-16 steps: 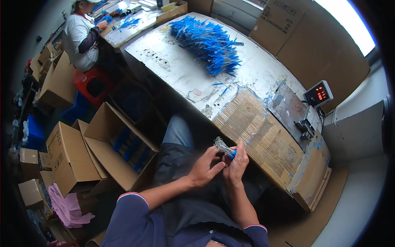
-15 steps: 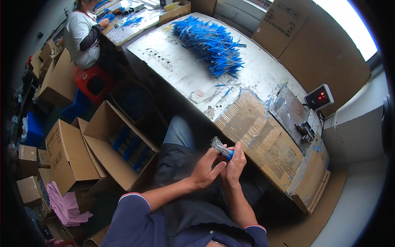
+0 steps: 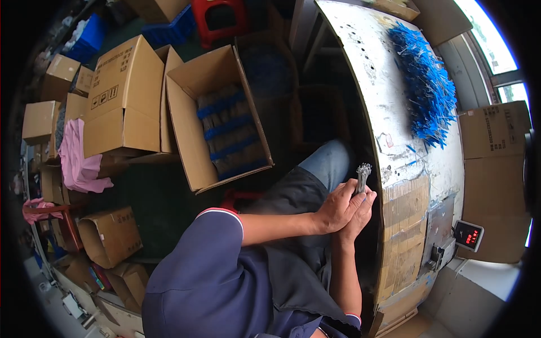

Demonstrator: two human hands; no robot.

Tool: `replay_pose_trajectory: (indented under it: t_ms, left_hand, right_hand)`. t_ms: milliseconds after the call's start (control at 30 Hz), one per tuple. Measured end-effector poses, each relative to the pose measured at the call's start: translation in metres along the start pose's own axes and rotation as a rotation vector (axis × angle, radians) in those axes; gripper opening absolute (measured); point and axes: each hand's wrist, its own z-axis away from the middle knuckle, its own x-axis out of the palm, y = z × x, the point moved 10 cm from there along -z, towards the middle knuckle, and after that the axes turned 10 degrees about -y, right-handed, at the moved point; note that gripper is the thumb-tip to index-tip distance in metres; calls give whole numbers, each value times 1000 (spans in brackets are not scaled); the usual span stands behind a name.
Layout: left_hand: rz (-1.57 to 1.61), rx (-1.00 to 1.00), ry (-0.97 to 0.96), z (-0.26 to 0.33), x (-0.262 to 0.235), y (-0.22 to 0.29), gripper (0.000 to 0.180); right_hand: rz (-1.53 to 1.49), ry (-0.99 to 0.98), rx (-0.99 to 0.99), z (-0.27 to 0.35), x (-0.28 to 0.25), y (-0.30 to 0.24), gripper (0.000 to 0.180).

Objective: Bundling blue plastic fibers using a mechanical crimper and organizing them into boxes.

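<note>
A bundle of thin silver strands (image 3: 362, 177) with small looped tips stands upright between my two hands, beside the table's near edge. My left hand (image 3: 335, 210) is closed around it from the left, thumb toward the right hand. My right hand (image 3: 360, 216) wraps the lower part from the other side, fingers bent. The palms hide the bundle's lower end. On the white worktable (image 3: 369, 73) lies a big heap of similar blue-ended strands (image 3: 425, 87), well beyond my hands.
An open carton (image 3: 186, 118) to my left holds rows of blue-and-grey bundles (image 3: 228, 132). Corrugated cardboard (image 3: 403, 225) covers the near tabletop, beside a metal fixture (image 3: 439, 253) and a red-digit display (image 3: 468, 235). Other cartons (image 3: 121, 90), a pink cloth (image 3: 79, 158) and a red stool (image 3: 220, 19) stand left.
My view has swung left, bringing the open carton's contents into fuller sight. The bundle has turned from slanted to upright, its blue end now hidden, and my hands have drawn closer together.
</note>
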Motion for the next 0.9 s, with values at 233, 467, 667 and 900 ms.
replay_pose_trajectory:
  t_ms: [233,467,667,900]
  left_hand:
    - [79,43,84,-9,-52,-13,23]
    - [455,-107,258,1,-137,-33,23]
    - [377,-208,575,49,-265,-118,28]
    - [-10,-601,892,143,-438,-289,19]
  right_hand:
    - [-711,-241,458,-6,71,-12,40]
    - [-780,-740,597,-20,117,-50,42]
    - [-84,-371,-279,-148,71,-96,34]
    - [522,-390,-430,-256,128,-43,66]
